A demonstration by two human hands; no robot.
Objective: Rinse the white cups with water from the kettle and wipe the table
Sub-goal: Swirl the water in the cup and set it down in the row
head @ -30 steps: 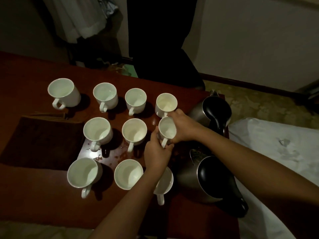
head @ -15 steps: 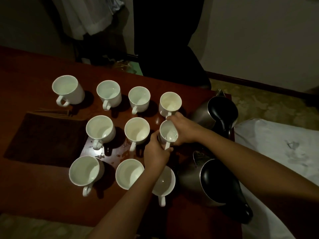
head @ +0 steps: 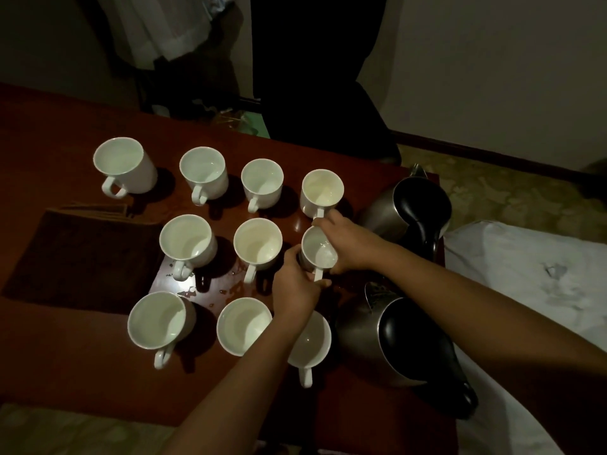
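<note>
White cup [head: 319, 249] near the desk's [head: 65, 366] right edge, beside two kettles [head: 391, 346]: we hold it, left hand [head: 295, 285] curled on its side, right hand [head: 348, 244] gripping its rim. Rinsing step, we judge; next, swirl and tip water out.

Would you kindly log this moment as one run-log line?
left hand: grips cup | right hand: grips same cup | kettles: untouched | table: wet

Both hands gripping white cup [head: 318, 250], red table [head: 65, 356]
</note>
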